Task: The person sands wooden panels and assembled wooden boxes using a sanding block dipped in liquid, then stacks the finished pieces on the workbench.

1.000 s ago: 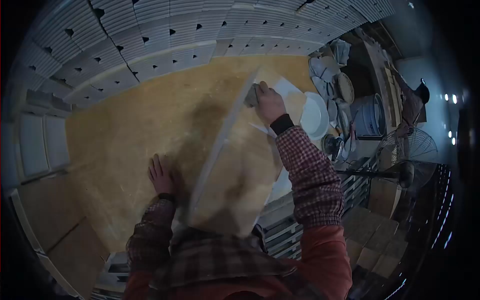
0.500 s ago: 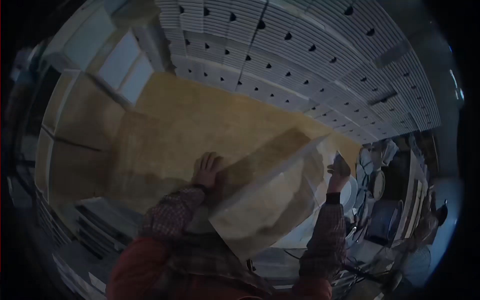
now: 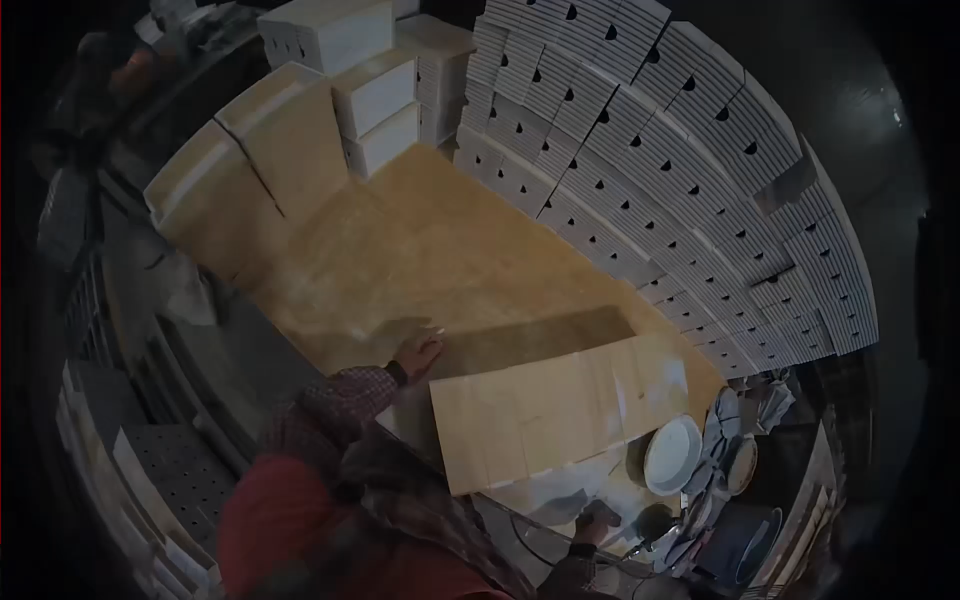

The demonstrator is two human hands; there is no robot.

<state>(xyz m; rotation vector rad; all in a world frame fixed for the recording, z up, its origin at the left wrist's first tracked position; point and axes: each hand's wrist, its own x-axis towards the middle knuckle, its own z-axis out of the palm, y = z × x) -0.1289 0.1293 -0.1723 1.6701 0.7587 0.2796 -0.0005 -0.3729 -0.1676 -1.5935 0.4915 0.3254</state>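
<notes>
A pale wooden board lies at a slant in front of me, its far long edge casting a dark shadow on the tan worktable. Beside the board's far left corner is my left hand, fingers stretched out and slightly apart, with nothing visible in it. Whether it touches the board's edge I cannot tell. Close to the near side of the board, over the lower right of the bench, my right hand is closed around something small and dark that I cannot make out. A round white basin stands right of the board.
Tall stacks of ridged grey panels with half-round holes line the table's far right side. Upright wooden boards and white-faced boxes stand at the far left. Dishes, cloths and a dark blue container crowd the right end.
My right hand has moved from the board's right end down to its near side. The board appears lower and flatter now. My left hand stays by its far left corner. The view has shifted.
</notes>
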